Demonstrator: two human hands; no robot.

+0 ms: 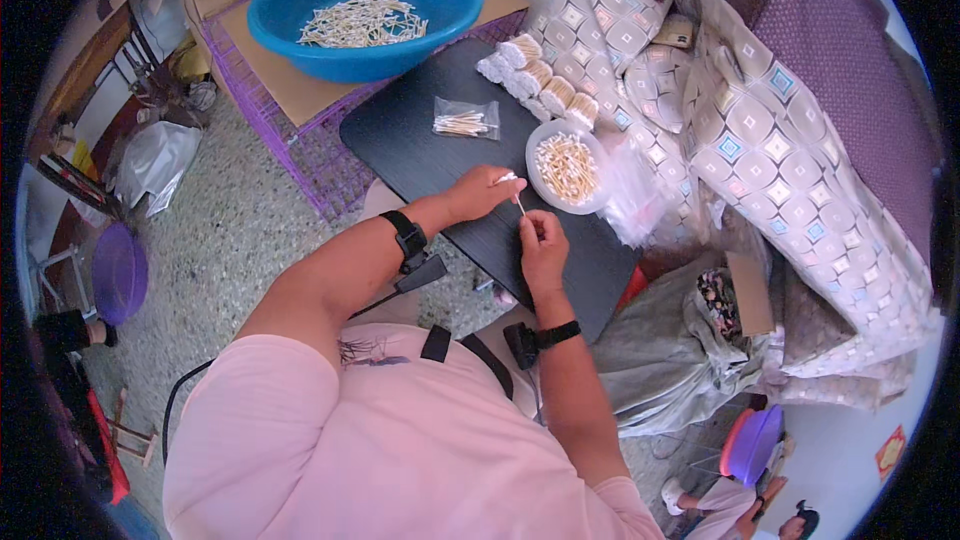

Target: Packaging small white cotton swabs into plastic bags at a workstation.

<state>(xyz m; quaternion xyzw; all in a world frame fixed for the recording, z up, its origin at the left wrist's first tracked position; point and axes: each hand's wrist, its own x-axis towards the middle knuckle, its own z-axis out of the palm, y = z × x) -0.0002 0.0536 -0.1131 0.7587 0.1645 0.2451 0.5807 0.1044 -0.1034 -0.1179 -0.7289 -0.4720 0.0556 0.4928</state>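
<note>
Above the black table [390, 128], our hands drew close together over cotton swabs

Just in front of our body, the left hand [482, 193] was curled, its fingers pressed together around white-tipped swabs [506, 178] whose ends showed past the fingertips; we could not tell how many it held. Near that grip, slightly closer to us and to the right, the right hand [543, 250] pinched a single swab [520, 204] between thumb and forefinger, its far end close to the left fingertips. Whether that end touched them, we could not tell.

Just beyond the right grip stood a white bowl [532, 170] filled with loose swabs [567, 168], and to the right of it lay a heap of clear plastic bags [635, 190]. Straight beyond the left grip, a clear packet [466, 120] with several swabs inside lay flat on the table. Past the bowl, farther from both grips, we had wrapped swab bundles [557, 95] lined up along the table's edge. Well apart from our grips, ahead and to the left, a large blue basin [380, 65] held a wide scatter of swabs [365, 22] and rested on brown cardboard [285, 100]. Behind the grips, we wore a black band [408, 235] on the left wrist and another on the right
</note>
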